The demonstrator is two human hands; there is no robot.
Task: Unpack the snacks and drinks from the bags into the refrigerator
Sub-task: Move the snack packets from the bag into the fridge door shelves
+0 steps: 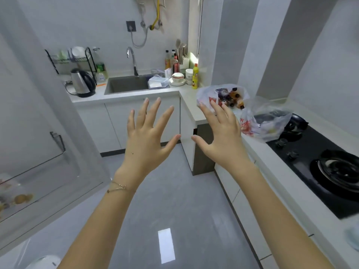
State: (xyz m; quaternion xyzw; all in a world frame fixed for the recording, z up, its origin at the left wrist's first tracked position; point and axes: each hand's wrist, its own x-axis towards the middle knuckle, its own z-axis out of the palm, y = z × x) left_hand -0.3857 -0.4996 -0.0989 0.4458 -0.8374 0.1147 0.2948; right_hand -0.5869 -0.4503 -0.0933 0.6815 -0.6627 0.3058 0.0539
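Note:
My left hand [147, 136] and my right hand [219, 136] are held out in front of me over the floor, fingers spread, both empty. On the counter corner beyond my right hand stands a white plastic bag [206, 94], open at the top, with several bottles [234, 99] and snack packets showing inside. A second plastic bag [266, 123] with red print lies to its right, partly on the stove. The open refrigerator door [38, 113] fills the left side; its lower shelf [15, 199] holds a few items seen through clear plastic.
A sink [126, 84] with a tap, a kettle [82, 82], a dish rack, bowls and sauce bottles line the back counter. A black gas stove [320, 167] sits on the right counter. The grey tiled floor [174, 200] lies between the counters and the door.

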